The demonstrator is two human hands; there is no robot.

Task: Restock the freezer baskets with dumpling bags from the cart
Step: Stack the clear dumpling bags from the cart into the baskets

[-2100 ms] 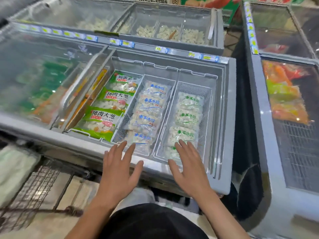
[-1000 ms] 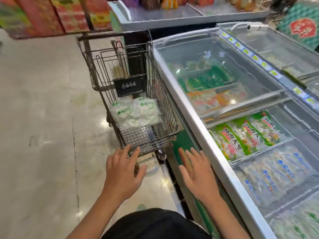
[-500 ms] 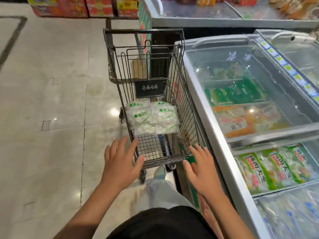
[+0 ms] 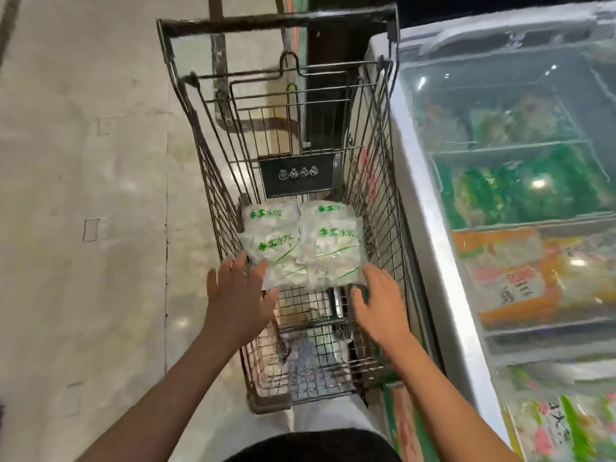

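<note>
Both hands reached into the cart [image 4: 373,155], fingers spread, holding nothing. Left hand [image 4: 238,295] touched the near left corner of the dumpling bags [image 4: 301,246]; right hand [image 4: 380,300] sat at their near right edge, contact unclear. Bags lay stacked on the cart floor just ahead of both grips, freezer [image 4: 430,235] to the right. Best move looked like sliding fingers under the top bags from both sides, lifting level so the slippery stack wouldn't fan out.

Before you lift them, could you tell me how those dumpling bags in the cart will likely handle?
The dumpling bags look like lumpy, loose-filled plastic, so they will probably sag between the left hand and right hand. The glossy film may be slippery. The stack could slide apart.
</note>
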